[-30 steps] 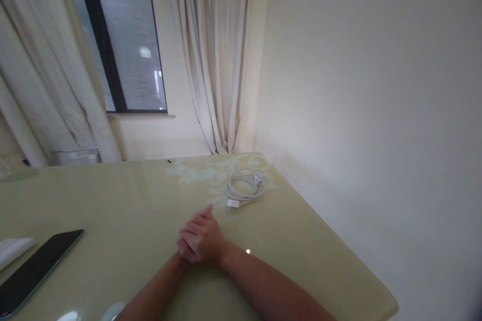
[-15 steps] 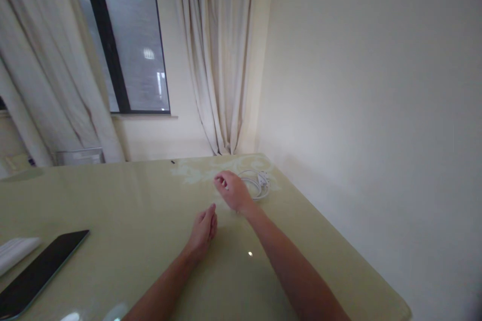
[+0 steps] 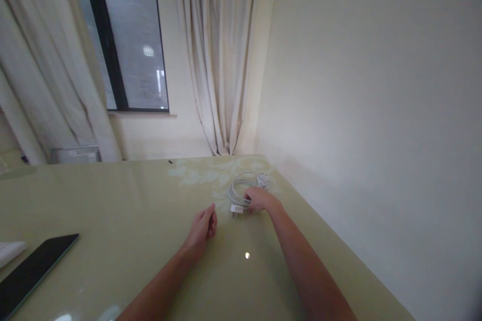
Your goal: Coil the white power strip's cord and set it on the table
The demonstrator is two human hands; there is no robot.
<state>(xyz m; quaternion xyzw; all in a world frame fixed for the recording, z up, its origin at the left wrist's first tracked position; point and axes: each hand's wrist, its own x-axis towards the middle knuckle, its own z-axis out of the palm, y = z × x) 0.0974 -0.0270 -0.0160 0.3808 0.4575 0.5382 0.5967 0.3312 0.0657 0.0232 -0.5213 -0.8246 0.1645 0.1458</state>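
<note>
A coiled white power cable (image 3: 231, 191) lies near the far right corner of the table. Its white plug (image 3: 237, 208), with metal prongs pointing towards me, sits at the near side of the coil. At the coil's right side is my right hand (image 3: 259, 199), its fingers closed around the cable strands, palm down; the fingertips are partly hidden. Just behind that hand is a white socket end (image 3: 262, 180) with dark holes. My left hand (image 3: 204, 224) rests on the table to the left of the plug, curled closed, thumb on top, with no object showing in it.
The glossy greenish table (image 3: 131, 210) runs to a wall (image 3: 357, 110) on the right. A black flat tablet-like slab (image 3: 37, 271) and a white object (image 3: 10, 252) lie at the left. A tiny dark piece (image 3: 170, 162) is near the far edge, before the curtains (image 3: 222, 60).
My right hand has moved right and towards me, from in front of the coil onto its near right side, closing on the cable. The plug now shows. My left hand has barely moved.
</note>
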